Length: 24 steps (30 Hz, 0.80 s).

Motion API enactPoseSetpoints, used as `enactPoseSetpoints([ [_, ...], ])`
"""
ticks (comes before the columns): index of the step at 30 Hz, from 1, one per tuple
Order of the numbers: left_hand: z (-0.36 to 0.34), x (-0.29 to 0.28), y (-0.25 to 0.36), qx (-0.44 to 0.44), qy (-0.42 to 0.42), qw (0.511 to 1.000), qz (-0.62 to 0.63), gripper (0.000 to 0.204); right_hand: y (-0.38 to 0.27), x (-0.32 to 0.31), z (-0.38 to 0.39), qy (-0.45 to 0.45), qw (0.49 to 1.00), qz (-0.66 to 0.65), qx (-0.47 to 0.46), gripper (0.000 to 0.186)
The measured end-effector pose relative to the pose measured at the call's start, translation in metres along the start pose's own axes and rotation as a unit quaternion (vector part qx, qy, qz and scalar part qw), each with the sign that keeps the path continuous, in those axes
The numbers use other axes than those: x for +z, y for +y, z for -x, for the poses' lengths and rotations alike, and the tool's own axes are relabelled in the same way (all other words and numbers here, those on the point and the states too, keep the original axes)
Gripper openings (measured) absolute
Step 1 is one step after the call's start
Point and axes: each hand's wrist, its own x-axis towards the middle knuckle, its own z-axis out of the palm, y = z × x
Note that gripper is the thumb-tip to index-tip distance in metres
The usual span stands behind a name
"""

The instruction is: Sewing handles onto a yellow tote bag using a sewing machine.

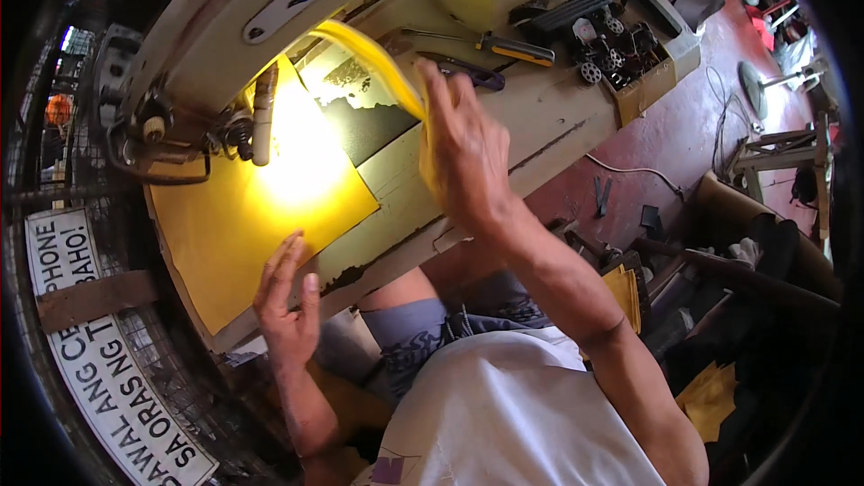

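My right hand [463, 148] is closed on a yellow strip [382, 67], lifted at the right of the sewing machine [207, 22], with its far end under the machine's arm. My left hand [288, 292] is open, fingertips on or just at the lower right edge of a flat yellow sheet [202, 243]. A bright lamp glare washes out part of that sheet beside the needle area [261, 112]. The machine stands on a worn pale table [549, 126].
A screwdriver [513, 49], a dark-handled tool [477, 76] and a box of metal parts [621, 58] lie at the back right. A metal mesh with a sign [117, 396] borders the left. More yellow pieces [621, 297] sit below right. A cable crosses the red floor [630, 198].
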Motion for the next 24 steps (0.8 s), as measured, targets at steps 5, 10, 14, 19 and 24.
enactPoseSetpoints([
  [5, -0.027, 0.068, 0.044, 0.003, 0.016, 0.978, 0.206, 0.059, 0.000, 0.008, -0.016, 0.083, 0.992, -0.091, 0.000, 0.051],
  [10, -0.056, 0.098, 0.091, -0.105, -0.033, 0.878, 0.466, 0.059, -0.033, 0.003, -0.035, 0.038, 0.961, -0.259, 0.089, 0.042],
  [14, -0.036, 0.087, 0.079, -0.144, -0.102, 0.870, 0.460, 0.038, -0.020, 0.015, -0.062, 0.030, 0.984, -0.177, 0.008, 0.042],
  [19, -0.003, 0.058, 0.066, -0.286, -0.185, 0.783, 0.521, 0.028, 0.021, 0.033, -0.091, 0.008, 0.988, -0.151, -0.019, 0.047],
  [24, -0.014, 0.060, 0.042, -0.307, -0.108, 0.724, 0.609, 0.039, -0.017, -0.024, -0.017, 0.115, 0.978, 0.018, -0.171, 0.043],
])
